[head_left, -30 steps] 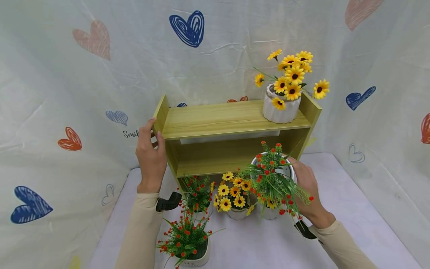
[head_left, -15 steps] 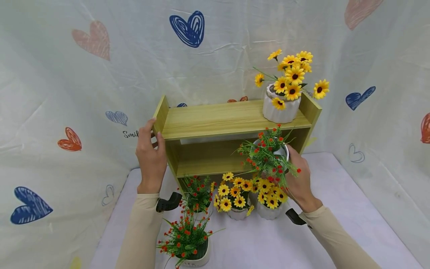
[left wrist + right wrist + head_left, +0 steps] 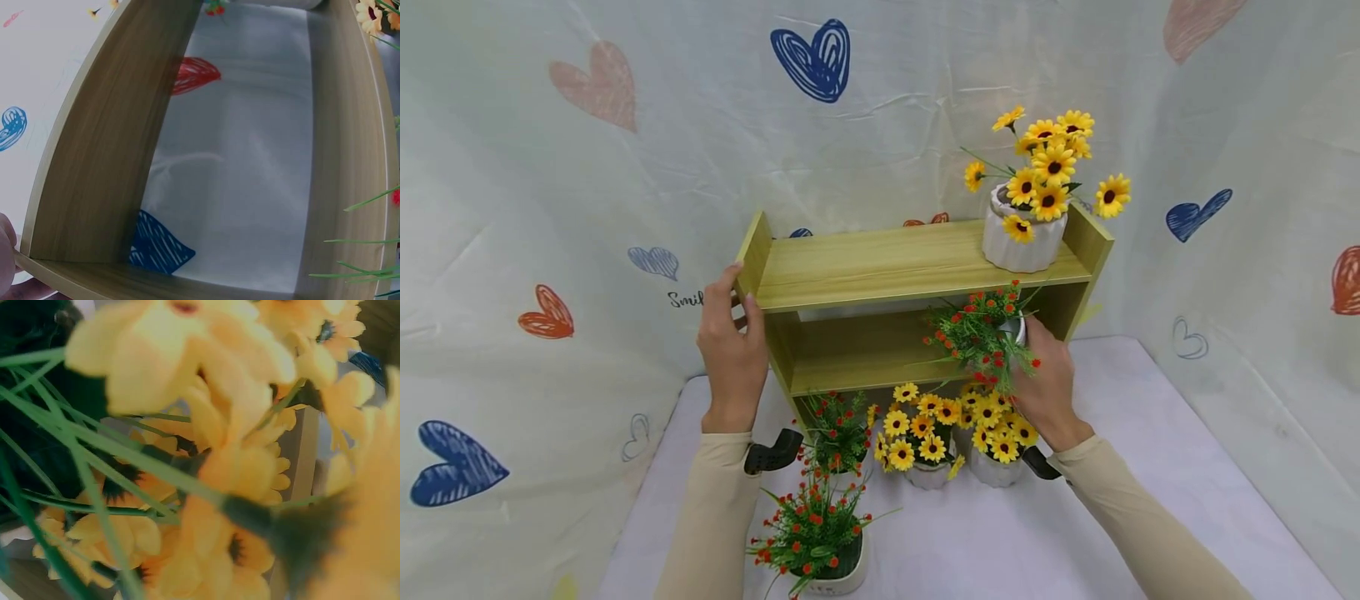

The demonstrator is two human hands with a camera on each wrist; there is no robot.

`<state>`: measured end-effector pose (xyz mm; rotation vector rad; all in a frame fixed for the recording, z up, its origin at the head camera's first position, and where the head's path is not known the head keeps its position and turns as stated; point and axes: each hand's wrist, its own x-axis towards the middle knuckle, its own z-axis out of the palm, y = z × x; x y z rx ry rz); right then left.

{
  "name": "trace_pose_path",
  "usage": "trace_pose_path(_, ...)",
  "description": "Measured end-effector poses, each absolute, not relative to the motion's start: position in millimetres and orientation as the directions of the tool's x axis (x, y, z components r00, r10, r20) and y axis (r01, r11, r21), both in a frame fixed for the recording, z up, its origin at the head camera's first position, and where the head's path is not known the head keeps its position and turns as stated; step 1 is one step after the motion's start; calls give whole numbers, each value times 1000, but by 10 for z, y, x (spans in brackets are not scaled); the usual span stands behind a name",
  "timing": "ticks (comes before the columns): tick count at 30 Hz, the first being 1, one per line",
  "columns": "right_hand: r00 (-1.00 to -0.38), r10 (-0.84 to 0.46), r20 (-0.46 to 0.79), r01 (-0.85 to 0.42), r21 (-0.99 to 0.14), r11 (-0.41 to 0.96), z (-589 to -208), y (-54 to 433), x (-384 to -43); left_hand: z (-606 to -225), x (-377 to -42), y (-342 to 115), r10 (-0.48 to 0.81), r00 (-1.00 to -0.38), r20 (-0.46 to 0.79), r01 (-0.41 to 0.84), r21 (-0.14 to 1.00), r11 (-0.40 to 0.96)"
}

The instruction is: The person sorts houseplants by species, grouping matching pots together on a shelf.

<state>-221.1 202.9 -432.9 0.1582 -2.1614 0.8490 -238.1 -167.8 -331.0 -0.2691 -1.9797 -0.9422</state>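
My left hand [image 3: 733, 358] grips the left side panel of a two-tier wooden shelf [image 3: 865, 265], thumb on its front edge. In the left wrist view, fingertips [image 3: 6, 250] show at a corner of the board. My right hand [image 3: 1048, 379] holds a white pot with a red-flowered green plant [image 3: 977, 337] from its right side, at the front of the lower tier's right end. The plant leans left and hides most of the pot. Yellow flowers [image 3: 219, 456] fill the right wrist view, hiding that hand and its pot.
A white pot of yellow sunflowers [image 3: 1024, 243] stands on the top tier's right end. Before the shelf are two sunflower pots [image 3: 928, 477] [image 3: 996, 472] and a red-flowered plant [image 3: 841, 437]. Another red-flowered plant [image 3: 820, 533] stands nearer on the white table [image 3: 970, 550].
My right hand has carried the red-flowered plant leftward and toward the lower tier, uncovering the right sunflower pot on the table. My left hand has kept its grip on the shelf.
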Motion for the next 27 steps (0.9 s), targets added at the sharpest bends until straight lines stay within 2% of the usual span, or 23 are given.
trace_pose_path(5, -704, 143, 696, -341, -507, 792, -4321, 2024, -2292, -3314, -2382, -1679, -151, -570, 808, 523, 498, 692)
trace_pose_path(7, -681, 95, 726, -355, -440, 825, -4311, 2018, -2333, -3312, -2380, -1681, -151, -569, 808, 525, 498, 690)
trace_pose_path(12, -584, -82, 808, -377, -180, 909, -4279, 2006, -2414, -3308, -2371, -1687, -168, -569, 805, 521, 510, 684)
trace_pose_path(15, -580, -111, 807, -354, -127, 927, -4258, 2005, -2432, -3308, -2372, -1686, -175, -572, 801, 514, 517, 685)
trace_pose_path(20, -636, -69, 769, -328, -188, 926, -4208, 2014, -2439, -3307, -2382, -1675, -173, -575, 800, 511, 516, 688)
trace_pose_path(25, -736, 53, 674, -283, -378, 882, -4184, 2014, -2410, -3306, -2379, -1673, -162, -575, 802, 516, 509, 690)
trace_pose_path(27, -796, 106, 596, -231, -461, 857, -4193, 2006, -2390, -3310, -2376, -1679, -161, -576, 801, 513, 508, 692)
